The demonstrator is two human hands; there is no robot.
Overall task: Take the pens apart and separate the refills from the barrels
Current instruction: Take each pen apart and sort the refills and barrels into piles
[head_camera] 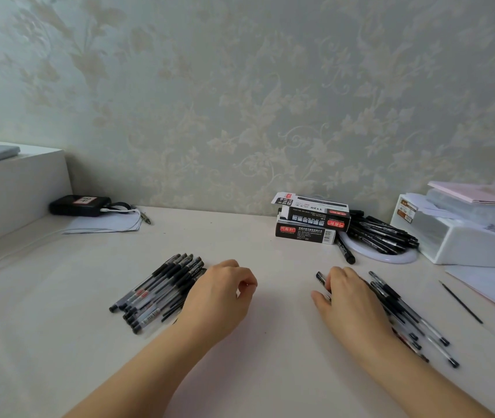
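Observation:
Two piles of clear-barrelled black pens lie on the white desk (270, 372). The left pile (156, 291) fans out beside my left hand (222, 294), which rests at its right edge with fingers loosely curled and nothing in them. Over the top of the right pile (409, 315) lies my right hand (348, 300). Its fingers curl round a pen (320, 278) whose black end pokes out past the fingertips, and the thumb sticks out to the left. One thin black refill (461, 303) lies alone to the far right.
Two black pen boxes (309, 221) are stacked by the wall, beside more black pens (382, 233) on a round white lid. A white organiser (466, 236) with papers stands at the back right. A black device (80, 205), paper and a cable occupy the back left.

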